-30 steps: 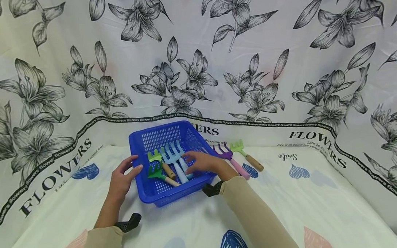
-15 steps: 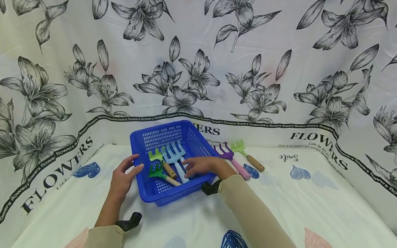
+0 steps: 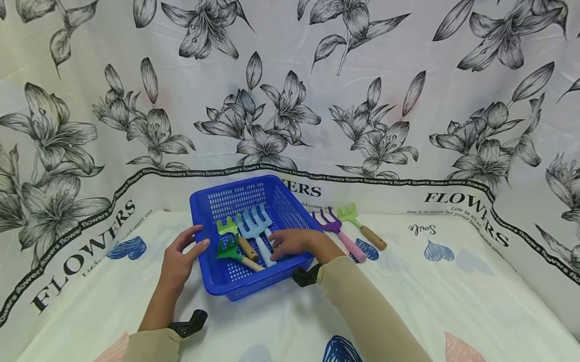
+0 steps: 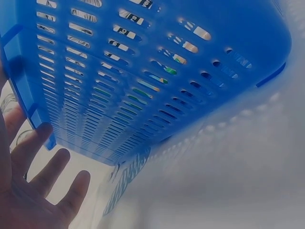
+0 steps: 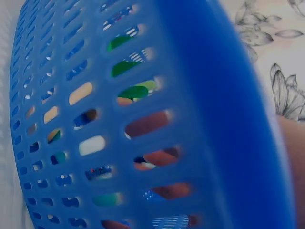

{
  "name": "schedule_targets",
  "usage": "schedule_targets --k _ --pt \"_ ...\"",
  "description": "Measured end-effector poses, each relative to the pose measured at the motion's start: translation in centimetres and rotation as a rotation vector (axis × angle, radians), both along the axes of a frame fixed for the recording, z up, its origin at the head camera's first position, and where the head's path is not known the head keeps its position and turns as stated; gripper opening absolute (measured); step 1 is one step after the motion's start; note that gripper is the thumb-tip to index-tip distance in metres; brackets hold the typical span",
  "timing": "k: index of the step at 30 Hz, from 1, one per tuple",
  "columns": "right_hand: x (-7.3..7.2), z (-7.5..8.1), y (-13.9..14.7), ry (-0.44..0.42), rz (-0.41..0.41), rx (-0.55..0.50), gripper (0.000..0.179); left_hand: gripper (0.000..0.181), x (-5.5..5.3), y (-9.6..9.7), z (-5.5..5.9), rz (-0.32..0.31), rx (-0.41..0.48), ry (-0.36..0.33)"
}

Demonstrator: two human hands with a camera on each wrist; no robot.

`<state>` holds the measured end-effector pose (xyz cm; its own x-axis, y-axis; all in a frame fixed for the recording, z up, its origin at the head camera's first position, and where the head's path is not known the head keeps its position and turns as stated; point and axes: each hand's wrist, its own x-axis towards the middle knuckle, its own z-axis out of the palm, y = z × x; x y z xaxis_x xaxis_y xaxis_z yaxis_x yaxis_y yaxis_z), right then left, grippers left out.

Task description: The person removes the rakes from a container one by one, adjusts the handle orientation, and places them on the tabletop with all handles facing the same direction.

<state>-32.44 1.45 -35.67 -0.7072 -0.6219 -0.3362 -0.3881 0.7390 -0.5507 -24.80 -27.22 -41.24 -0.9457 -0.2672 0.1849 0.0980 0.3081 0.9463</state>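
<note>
A blue plastic basket (image 3: 214, 282) holds several small garden tools. My left hand (image 3: 178, 257) rests at its left rim, thumb and index fingertip touching; in the left wrist view the other fingers (image 4: 50, 174) spread out straight. My right hand (image 3: 292, 244) reaches in over the right rim, its fingers curled round a light blue garden tool (image 3: 268, 232) that it mostly covers. Next to it lie a light blue hand fork (image 3: 256, 228), a light green rake (image 3: 227, 227) with a wooden handle (image 3: 247, 249) beside it, and a dark green rake (image 3: 229, 251).
Right of the basket, on the white cloth (image 3: 410, 297), lie a purple hand fork (image 3: 333, 226) with a pink handle and a light green rake (image 3: 351, 215) with a wooden handle. A flower-printed curtain (image 3: 398, 99) rises behind.
My right hand has lowered and closed in on the light blue tool, which shows less now. The left hand and basket stay nearly in place.
</note>
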Motion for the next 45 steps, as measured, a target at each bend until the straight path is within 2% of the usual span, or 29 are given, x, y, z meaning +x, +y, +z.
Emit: schedule_targets --k 5,9,14,21,27,30,34,38,45 --pt "0.3 0.1 -0.2 0.034 -0.040 0.058 0.059 0.059 0.0 0.0 0.0 0.001 -0.001 0.002" --pt "0.4 0.2 -0.2 0.031 -0.044 0.061 0.059 0.059 0.0 0.0 0.0 -0.002 -0.009 0.001" --pt "0.5 0.2 0.0 0.056 -0.037 -0.028 0.055 0.059 -0.1 0.2 0.0 -0.002 -0.013 -0.003" --pt "0.2 0.0 0.3 0.219 -0.027 -0.160 0.050 0.060 0.1 0.1 -0.2 -0.002 -0.015 -0.004" --pt "0.3 0.1 0.5 0.329 -0.117 -0.263 0.044 0.061 0.0 0.1 -0.1 -0.007 -0.010 -0.004" --pt "0.3 0.3 0.6 0.380 -0.137 -0.323 0.041 0.060 0.0 0.0 0.0 -0.006 -0.006 -0.004" --pt "0.5 0.4 1.0 0.422 -0.147 -0.372 0.039 0.062 0.0 0.0 -0.2 -0.005 -0.003 -0.009" --pt "0.8 0.4 1.2 0.450 -0.192 -0.391 0.043 0.064 -0.1 -0.1 -0.4 0.005 -0.013 -0.009" --pt "0.9 0.1 1.3 0.528 -0.325 -0.480 0.041 0.065 -0.2 -0.1 -0.4 0.013 -0.024 -0.001"
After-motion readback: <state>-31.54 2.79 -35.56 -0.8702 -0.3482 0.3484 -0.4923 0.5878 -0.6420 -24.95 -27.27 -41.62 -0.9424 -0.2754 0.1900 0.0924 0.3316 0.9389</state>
